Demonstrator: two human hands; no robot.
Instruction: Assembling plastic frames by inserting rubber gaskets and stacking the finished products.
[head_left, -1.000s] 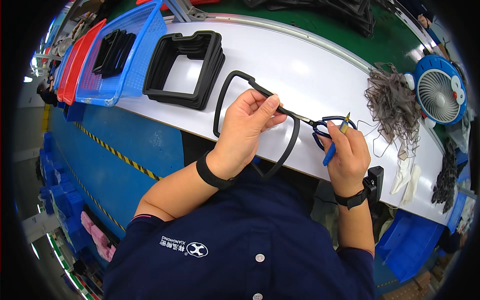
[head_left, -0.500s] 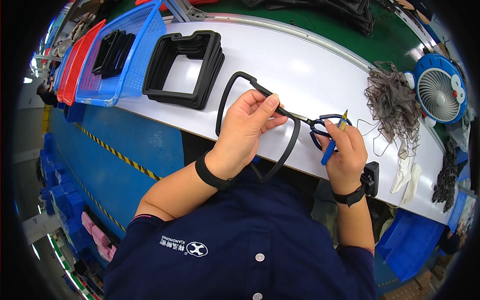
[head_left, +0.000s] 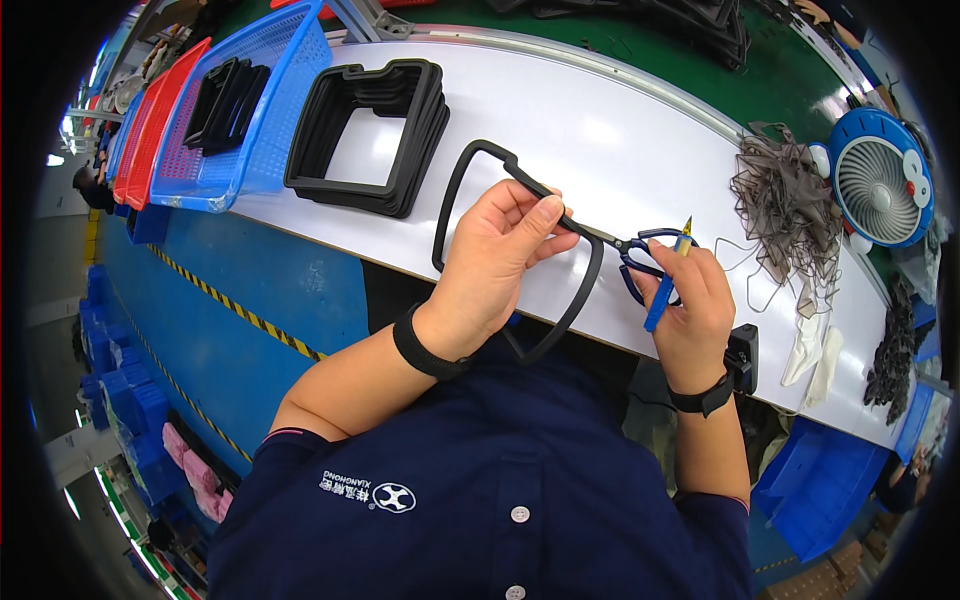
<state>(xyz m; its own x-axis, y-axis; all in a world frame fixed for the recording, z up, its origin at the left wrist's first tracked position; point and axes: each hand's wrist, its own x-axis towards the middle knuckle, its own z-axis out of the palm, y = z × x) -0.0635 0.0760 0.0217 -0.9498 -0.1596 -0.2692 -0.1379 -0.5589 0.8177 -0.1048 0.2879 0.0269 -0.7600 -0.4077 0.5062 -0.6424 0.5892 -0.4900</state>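
- At far left on the white bench (head_left: 640,130): blue mesh plastic basket (head_left: 255,110), holding dark moulded parts; red baskets (head_left: 150,130) beside it.
- Next: stack of black rubber frames (head_left: 365,135), matt, rectangular with rounded corners, lying flat.
- Centre: single black rubber gasket (head_left: 470,180), thin flexible loop; its long axis runs from upper left down to lower right, overhanging the bench edge.
- Left hand (head_left: 495,260): grasping the gasket's right-hand run, thumb and fingers pinched over it.
- Right hand (head_left: 690,310): closed around small blue-handled scissors (head_left: 640,255); blades point left, meeting the gasket at the left fingertips.
- Right: tangled grey rubber trimmings (head_left: 785,215), then round blue desk fan (head_left: 880,180).
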